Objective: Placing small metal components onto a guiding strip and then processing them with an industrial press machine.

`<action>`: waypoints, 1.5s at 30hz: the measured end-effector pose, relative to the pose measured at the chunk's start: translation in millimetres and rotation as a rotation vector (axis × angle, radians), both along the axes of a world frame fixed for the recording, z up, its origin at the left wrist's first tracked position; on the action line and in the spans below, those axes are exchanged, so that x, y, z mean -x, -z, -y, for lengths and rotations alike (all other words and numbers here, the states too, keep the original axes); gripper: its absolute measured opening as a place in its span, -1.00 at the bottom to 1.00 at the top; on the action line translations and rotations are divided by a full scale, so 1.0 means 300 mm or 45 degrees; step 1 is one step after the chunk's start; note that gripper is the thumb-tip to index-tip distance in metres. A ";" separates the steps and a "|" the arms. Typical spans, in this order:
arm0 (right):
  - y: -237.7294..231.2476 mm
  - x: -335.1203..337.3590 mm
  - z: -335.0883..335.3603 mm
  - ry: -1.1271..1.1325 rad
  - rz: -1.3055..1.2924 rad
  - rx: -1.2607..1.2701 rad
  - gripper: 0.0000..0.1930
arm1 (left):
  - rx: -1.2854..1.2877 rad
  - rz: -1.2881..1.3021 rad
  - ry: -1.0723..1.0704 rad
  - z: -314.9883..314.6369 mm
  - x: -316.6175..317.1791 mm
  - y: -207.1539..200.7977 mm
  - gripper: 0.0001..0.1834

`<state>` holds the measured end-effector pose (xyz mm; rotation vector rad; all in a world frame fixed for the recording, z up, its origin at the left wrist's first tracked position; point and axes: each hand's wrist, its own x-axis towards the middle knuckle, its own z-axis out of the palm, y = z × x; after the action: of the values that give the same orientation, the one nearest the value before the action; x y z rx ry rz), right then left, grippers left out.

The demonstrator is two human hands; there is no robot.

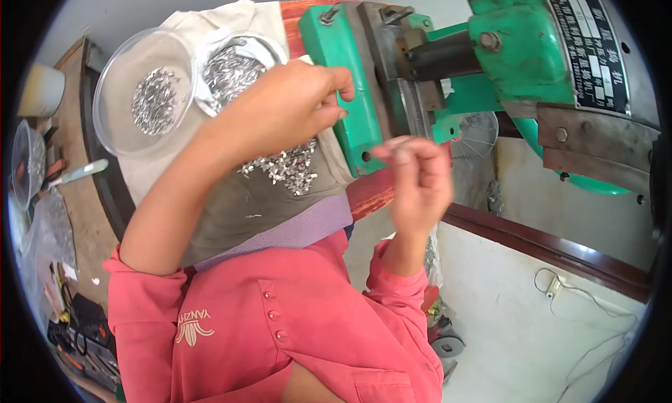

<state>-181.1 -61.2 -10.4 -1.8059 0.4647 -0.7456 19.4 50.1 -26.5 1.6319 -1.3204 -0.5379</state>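
Note:
My left hand (290, 102) hovers beside the green base of a bench press (358, 119), its fingers curled with the tips bent inward; anything in them is hidden. To its right, my right hand (422, 182) is near the base's front corner, thumb and forefinger pinched and slightly blurred. Whatever that pinch may hold is too small to name. A pile of small shiny metal pieces (297, 170) lies on the cloth under my left wrist. Beyond my left forearm stand a bag-lined bowl (278, 47) of similar pieces and a clear round tub (106, 123) holding fewer.
The press's dark ram (441, 56) and steel tooling (413, 109) extend above the base. A purple cloth (280, 228) borders my lap. On the left, a wooden surface (91, 224) carries a light-handled tool (80, 172) and plastic bags. A wire fan (476, 133) stands behind the press.

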 end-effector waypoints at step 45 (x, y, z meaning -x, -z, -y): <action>0.002 -0.179 0.181 0.564 -0.682 1.414 -0.89 | 0.271 -0.107 -0.230 0.211 0.180 0.115 -0.43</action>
<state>-127.4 -115.6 -10.9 -3.0348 0.9365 -0.8970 -34.6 -13.4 -61.0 1.5173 -1.1151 -0.3413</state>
